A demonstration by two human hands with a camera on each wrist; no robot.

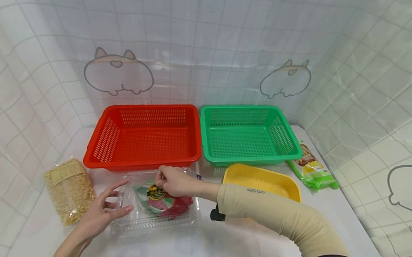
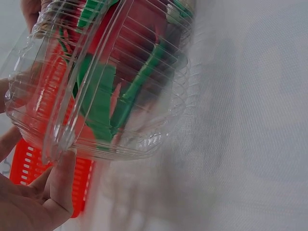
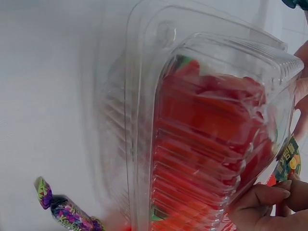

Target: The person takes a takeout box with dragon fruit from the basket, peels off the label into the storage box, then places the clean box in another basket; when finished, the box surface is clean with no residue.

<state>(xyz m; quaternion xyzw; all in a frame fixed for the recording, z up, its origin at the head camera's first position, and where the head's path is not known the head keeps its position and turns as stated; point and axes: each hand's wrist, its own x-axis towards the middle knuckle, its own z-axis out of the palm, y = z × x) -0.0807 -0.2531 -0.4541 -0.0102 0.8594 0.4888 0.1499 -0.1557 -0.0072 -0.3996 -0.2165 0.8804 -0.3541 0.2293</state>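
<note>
A clear plastic clamshell box [image 1: 122,221] lies closed on the table, with red and green items [image 3: 207,125] inside whose kind is unclear. A dark label with an orange fruit picture [image 1: 155,192] is on its lid. My right hand [image 1: 174,182] is over the lid and pinches the label's edge between thumb and finger; in the right wrist view the label [image 3: 288,161] stands up partly from the plastic. My left hand [image 1: 101,209] touches the box's left side, fingers spread; the left wrist view shows a fingertip against the box's corner [image 2: 60,149].
A red basket [image 1: 143,164] and a green basket [image 1: 255,159] stand behind. A yellow tray [image 1: 260,176] is partly under the right forearm. A bag of yellow kernels [image 1: 69,187] lies left, a green snack bag [image 1: 312,168] right. A purple-wrapped candy [image 3: 70,214] lies beside the box.
</note>
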